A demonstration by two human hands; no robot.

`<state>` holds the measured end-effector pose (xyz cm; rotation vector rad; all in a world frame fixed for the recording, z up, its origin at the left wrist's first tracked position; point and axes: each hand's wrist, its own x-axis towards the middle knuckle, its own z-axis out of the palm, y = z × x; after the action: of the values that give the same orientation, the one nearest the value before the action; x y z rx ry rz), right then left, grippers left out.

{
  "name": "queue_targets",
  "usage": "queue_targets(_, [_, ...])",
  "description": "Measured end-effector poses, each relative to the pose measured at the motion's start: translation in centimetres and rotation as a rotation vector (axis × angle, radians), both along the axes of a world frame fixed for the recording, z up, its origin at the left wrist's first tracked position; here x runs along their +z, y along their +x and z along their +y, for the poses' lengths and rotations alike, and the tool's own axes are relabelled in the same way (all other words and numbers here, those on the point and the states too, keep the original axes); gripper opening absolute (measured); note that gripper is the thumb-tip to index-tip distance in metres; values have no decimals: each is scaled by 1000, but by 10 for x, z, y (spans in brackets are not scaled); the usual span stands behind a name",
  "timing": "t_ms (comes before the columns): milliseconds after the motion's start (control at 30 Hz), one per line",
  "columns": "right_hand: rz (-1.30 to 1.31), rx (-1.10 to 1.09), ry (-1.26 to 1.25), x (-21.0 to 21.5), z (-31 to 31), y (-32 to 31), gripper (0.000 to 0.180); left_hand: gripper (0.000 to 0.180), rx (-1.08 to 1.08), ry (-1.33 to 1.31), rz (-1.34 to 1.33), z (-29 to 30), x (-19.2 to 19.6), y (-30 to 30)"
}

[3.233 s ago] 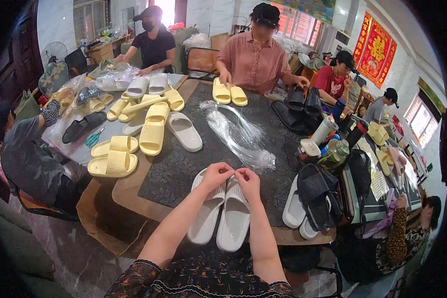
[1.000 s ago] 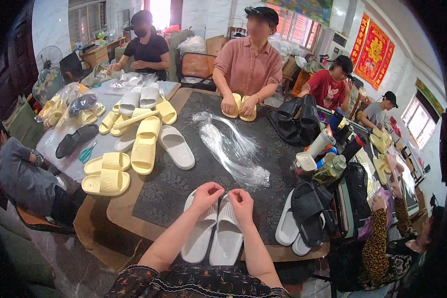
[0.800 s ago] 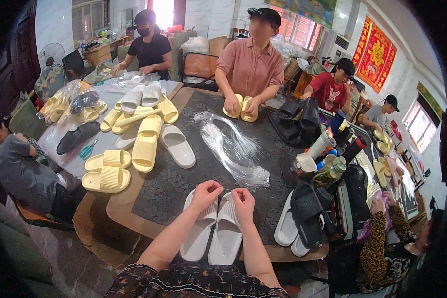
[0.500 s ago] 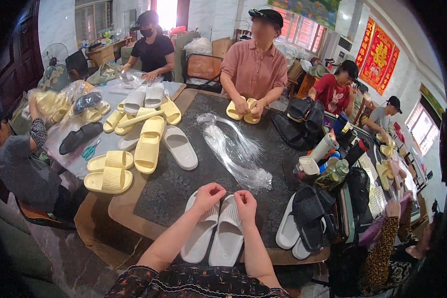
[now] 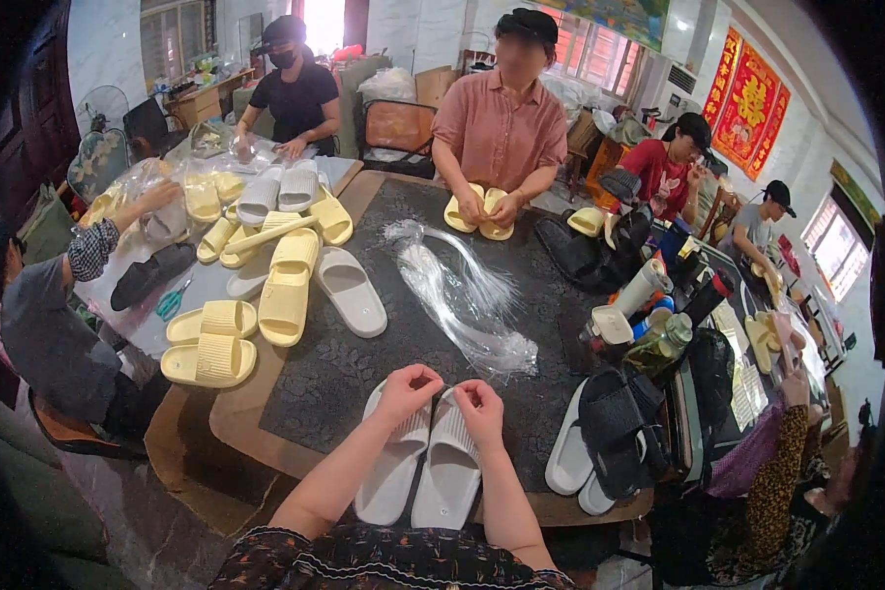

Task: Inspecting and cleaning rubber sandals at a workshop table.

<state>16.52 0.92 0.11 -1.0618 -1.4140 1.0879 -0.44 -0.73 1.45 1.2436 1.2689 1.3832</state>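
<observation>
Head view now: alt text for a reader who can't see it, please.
The left hand and right hand hover close together, fingers curled, above white slides at a table's near edge; anything pinched is too fine to see. Beyond lie clear strands and, to the left, yellow slides, while a co-worker opposite handles another yellow pair.

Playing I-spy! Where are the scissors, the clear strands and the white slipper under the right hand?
Scissors (image 5: 170,303), head view: on the handles.
Clear strands (image 5: 442,303), head view: middle of bundle.
White slipper (image 5: 448,468), head view: on the footbed.
</observation>
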Motion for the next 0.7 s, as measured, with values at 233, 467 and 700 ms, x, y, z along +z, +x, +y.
queue_targets(233, [111,-30,-85,6,-2,-2,10,11,11,10,5,-1,0,0])
queue_targets(467, [-76,-22,-10,5,0,0,9,11,-49,-55,8,-2,10,2])
queue_targets(700, [-49,28,8,-2,4,-3,9,13,-26,-36,-33,3,-4,-4])
